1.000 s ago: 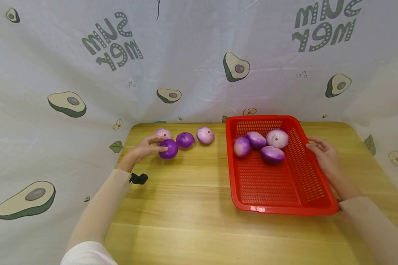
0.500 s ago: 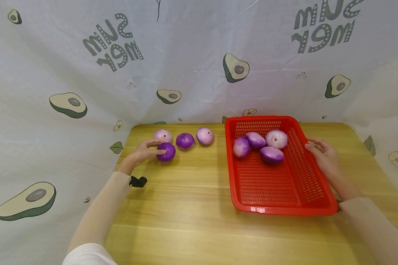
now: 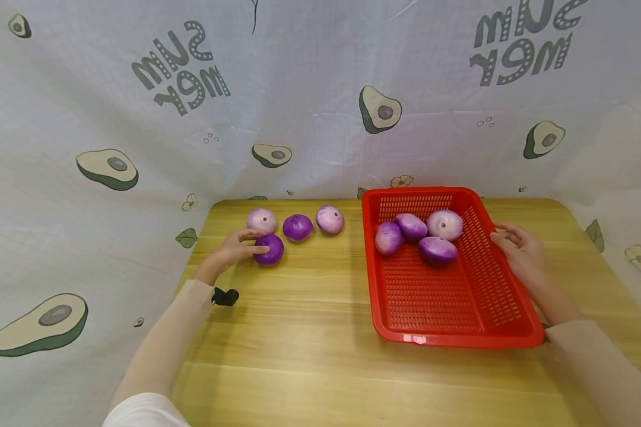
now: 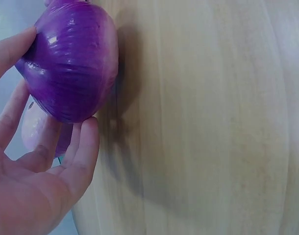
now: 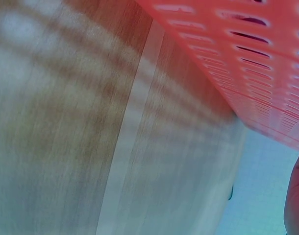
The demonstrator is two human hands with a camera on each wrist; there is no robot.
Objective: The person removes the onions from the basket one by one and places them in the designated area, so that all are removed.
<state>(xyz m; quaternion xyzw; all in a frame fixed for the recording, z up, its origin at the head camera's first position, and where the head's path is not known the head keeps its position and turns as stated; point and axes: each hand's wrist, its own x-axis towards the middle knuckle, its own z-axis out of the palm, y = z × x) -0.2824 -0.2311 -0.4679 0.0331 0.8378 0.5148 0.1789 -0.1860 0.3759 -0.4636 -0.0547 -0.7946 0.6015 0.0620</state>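
Note:
My left hand (image 3: 234, 249) holds a deep purple onion (image 3: 269, 249) between thumb and fingers at the left of the table. In the left wrist view this onion (image 4: 73, 61) casts a shadow on the wood; whether it touches the table I cannot tell. Just behind it lies a pale onion (image 3: 261, 220), with a dark purple onion (image 3: 298, 228) and another pale onion (image 3: 329, 219) to the right. My right hand (image 3: 523, 252) grips the right rim of a red plastic basket (image 3: 459, 340). Only a sliver of that hand shows in the right wrist view, beside the slotted basket wall (image 5: 257, 63).
Several onions, among them a whitish one (image 3: 446, 225) and a purple one (image 3: 438, 249), sit in the back of the basket. The wooden table (image 3: 299, 332) ends at a printed cloth (image 3: 320, 118) behind and to the left.
My left hand has brought the purple onion a little nearer to me, uncovering more of the pale onion behind. My right hand and the basket stay put.

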